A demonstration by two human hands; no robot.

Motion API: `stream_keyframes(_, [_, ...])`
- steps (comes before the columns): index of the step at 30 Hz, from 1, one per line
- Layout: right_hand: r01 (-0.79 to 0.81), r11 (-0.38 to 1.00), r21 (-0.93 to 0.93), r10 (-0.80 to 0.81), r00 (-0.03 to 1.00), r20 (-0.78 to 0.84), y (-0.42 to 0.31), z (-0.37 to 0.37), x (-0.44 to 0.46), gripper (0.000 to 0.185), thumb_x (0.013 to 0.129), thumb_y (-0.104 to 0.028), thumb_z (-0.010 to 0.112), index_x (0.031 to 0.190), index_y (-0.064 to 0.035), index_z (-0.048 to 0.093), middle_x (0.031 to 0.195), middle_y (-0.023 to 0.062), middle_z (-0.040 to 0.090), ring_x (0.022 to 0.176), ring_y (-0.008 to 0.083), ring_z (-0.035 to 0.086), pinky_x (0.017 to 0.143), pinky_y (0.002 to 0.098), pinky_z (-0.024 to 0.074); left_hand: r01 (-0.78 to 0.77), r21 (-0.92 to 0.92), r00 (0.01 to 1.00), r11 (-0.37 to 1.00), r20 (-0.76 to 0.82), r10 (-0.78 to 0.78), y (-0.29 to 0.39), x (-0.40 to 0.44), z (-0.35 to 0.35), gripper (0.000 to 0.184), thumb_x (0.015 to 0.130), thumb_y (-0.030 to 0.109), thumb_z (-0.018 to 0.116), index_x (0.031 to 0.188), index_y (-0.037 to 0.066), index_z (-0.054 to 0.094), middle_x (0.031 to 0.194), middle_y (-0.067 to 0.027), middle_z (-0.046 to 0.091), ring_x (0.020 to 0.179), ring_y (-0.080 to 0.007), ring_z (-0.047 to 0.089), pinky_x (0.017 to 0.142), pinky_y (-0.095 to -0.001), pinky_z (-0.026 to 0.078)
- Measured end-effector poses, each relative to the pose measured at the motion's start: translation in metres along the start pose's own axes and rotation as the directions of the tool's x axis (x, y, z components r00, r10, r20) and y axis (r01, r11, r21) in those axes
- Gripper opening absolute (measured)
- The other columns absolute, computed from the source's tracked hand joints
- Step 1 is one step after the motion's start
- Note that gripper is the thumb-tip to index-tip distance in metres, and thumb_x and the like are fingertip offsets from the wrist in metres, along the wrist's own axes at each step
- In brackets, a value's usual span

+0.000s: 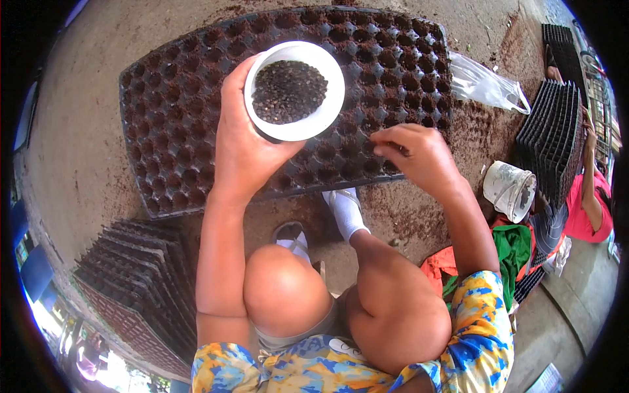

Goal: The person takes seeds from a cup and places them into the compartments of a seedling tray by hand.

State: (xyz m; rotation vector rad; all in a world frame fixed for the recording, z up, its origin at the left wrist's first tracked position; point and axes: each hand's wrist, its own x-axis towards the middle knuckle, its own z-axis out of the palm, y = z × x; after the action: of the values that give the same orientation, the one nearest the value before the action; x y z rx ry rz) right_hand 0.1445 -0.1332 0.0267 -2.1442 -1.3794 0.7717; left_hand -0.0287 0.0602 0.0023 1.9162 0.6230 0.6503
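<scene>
Seeds (290,92), dark, loose; held in one white cup (335,98), above the cell tray (187,108). Left hand (239,147): grip wrapped round cup. Right hand (422,154): thumb and fingertips drawn close over tray; whether pinching any seed, cannot tell. Hazard: spillage, should the left grip tilt or slip.

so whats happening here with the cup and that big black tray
A seated person holds a white cup of dark seeds or small grains in the left hand, tilted so its contents show. The right hand, thumb and fingertips close together, is over the black tray, whose many cells hold dark brown, soil-like material. Whether those fingers hold a seed is too small to tell. More trays stand stacked on the ground at both sides.
</scene>
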Motion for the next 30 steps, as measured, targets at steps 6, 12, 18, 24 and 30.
stream_keyframes(6, [0.330,0.894,-0.303,-0.360,0.932,-0.046,-0.052,-0.015,0.035,0.025,0.075,-0.005,0.070,0.100,-0.0035,0.068,0.090,0.0099,0.064,0.081,0.0285,0.064,0.070,0.0357,0.0545,-0.112,0.010,0.985,0.994,0.131,0.110,0.011,-0.002,0.025,0.090,0.057,0.009,0.087,0.134,0.006,0.040,0.131,-0.0142,0.050,0.120,-0.0276,0.053,0.102,-0.0367,0.042])
stream_keyframes(12, [0.432,0.783,-0.447,-0.440,0.893,0.091,-0.049,0.006,0.058,0.019,0.068,-0.005,0.065,0.086,0.0002,0.063,0.085,0.0142,0.062,0.084,0.0310,0.066,0.066,0.0380,0.0563,-0.186,-0.023,0.967,0.982,0.170,0.187,0.012,-0.005,0.031,0.092,0.055,0.008,0.088,0.134,0.005,0.039,0.134,-0.0161,0.049,0.123,-0.0333,0.050,0.103,-0.0390,0.041])
stream_keyframes(18, [0.330,0.888,-0.319,-0.341,0.940,0.023,-0.051,0.000,0.047,0.021,0.067,-0.004,0.066,0.088,-0.0017,0.064,0.091,0.0136,0.063,0.085,0.0323,0.064,0.071,0.0399,0.0546,-0.233,-0.010,0.958,0.972,0.171,0.231,0.012,-0.004,0.033,0.091,0.056,0.010,0.088,0.133,0.004,0.040,0.134,-0.0179,0.048,0.123,-0.0348,0.049,0.105,-0.0400,0.040])
stream_keyframes(24, [0.382,0.858,-0.343,-0.397,0.917,0.028,-0.056,-0.001,0.052,0.014,0.070,-0.004,0.066,0.084,-0.0018,0.064,0.088,0.0132,0.064,0.079,0.0304,0.065,0.067,0.0391,0.0552,-0.283,0.008,0.944,0.959,0.180,0.277,0.014,-0.002,0.034,0.091,0.055,0.011,0.088,0.133,0.004,0.040,0.133,-0.0181,0.049,0.122,-0.0348,0.049,0.105,-0.0404,0.040])
stream_keyframes(30, [0.213,0.970,0.120,-0.193,0.968,-0.159,-0.047,-0.026,0.032,0.011,0.079,-0.002,0.067,0.090,-0.0048,0.068,0.088,0.0113,0.067,0.076,0.0280,0.067,0.066,0.0352,0.0540,-0.153,0.014,0.981,0.988,0.120,0.151,0.006,-0.003,0.025,0.093,0.055,0.009,0.088,0.134,0.004,0.039,0.132,-0.0158,0.049,0.121,-0.0295,0.051,0.103,-0.0376,0.041])
